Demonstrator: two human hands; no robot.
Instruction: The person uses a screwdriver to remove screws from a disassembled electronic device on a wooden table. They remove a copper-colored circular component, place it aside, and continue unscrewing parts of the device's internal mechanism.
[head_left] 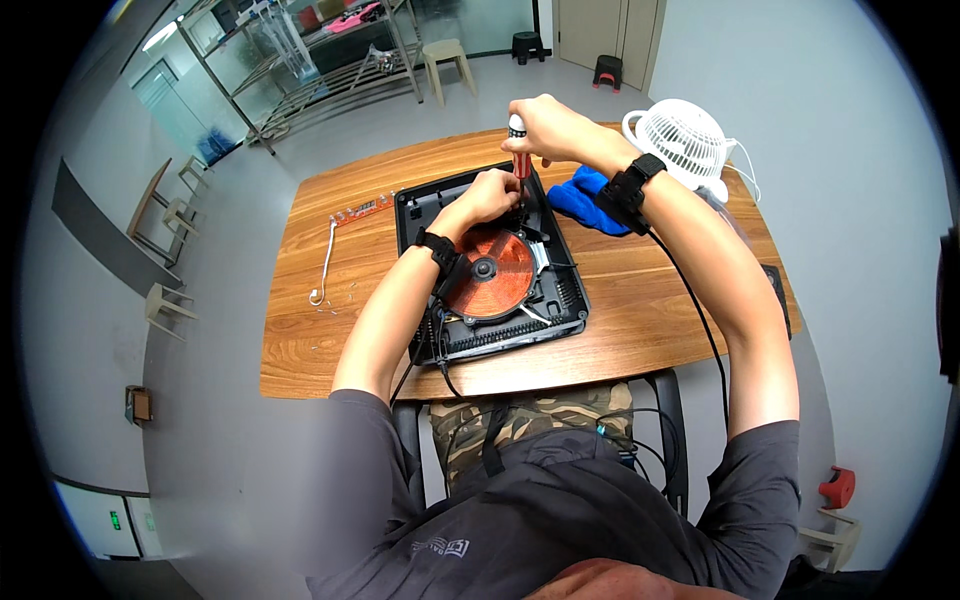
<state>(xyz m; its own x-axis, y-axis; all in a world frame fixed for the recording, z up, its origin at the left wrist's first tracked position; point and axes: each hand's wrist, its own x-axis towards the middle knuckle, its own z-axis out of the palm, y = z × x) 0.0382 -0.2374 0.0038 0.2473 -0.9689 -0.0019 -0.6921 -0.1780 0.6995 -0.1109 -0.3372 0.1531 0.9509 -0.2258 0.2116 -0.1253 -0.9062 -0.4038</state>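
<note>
An opened induction cooker (572, 290), a black shell with a round copper coil (495, 275) inside, lies on the wooden table in front of me. My right hand (548, 130) is wrapped around the red, white and black handle of a screwdriver (521, 165), which stands nearly upright over the cooker's far part. Just beside its shaft, my left hand (490, 195) reaches in with the fingers pinched together. What those fingers hold, if anything, is hidden. The screwdriver's tip is too small to make out.
Left of the cooker lie an orange circuit board (362, 210) with a white cable (327, 265) and several small screws. A blue cloth (590, 203) and a white fan (685, 140) are on the table's right side. A black cable hangs from my right wrist.
</note>
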